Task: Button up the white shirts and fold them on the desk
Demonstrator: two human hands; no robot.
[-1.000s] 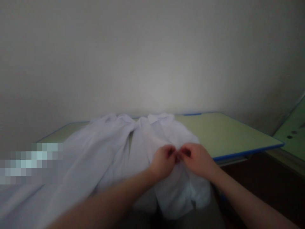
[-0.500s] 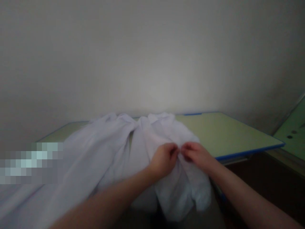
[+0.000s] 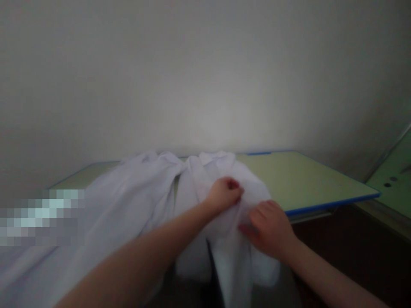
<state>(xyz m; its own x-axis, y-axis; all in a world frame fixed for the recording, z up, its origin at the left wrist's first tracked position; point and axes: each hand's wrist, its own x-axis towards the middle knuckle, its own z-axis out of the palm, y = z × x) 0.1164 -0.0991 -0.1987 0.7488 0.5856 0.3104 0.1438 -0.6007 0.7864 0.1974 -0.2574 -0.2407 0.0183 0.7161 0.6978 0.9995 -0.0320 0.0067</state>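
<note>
A white garment of loose cloth [image 3: 118, 205] lies in folds over a pale-green table [image 3: 308, 179], with its near parts hanging over the front edge. My left hand [image 3: 224, 194] is closed in a pinch on a fold in the right part of the garment. Just to the right and lower, my right hand [image 3: 271, 229] rests against the same cloth. Its fingers are bent, with the thumb apart from them, and I see no cloth pinched between. Blur hides the fine detail at the fingertips.
Blue edging [image 3: 334, 202] runs round the table. A plain grey wall [image 3: 205, 77] rises behind it. On the far right stands a green panel [image 3: 398, 175] with dark round spots. A pixelated patch [image 3: 41, 218] covers part of the left side.
My hands, together at one spot before, have moved apart. The right came down and its fingers parted; the left rose slightly. A strip of the garment now hangs lower between them.
</note>
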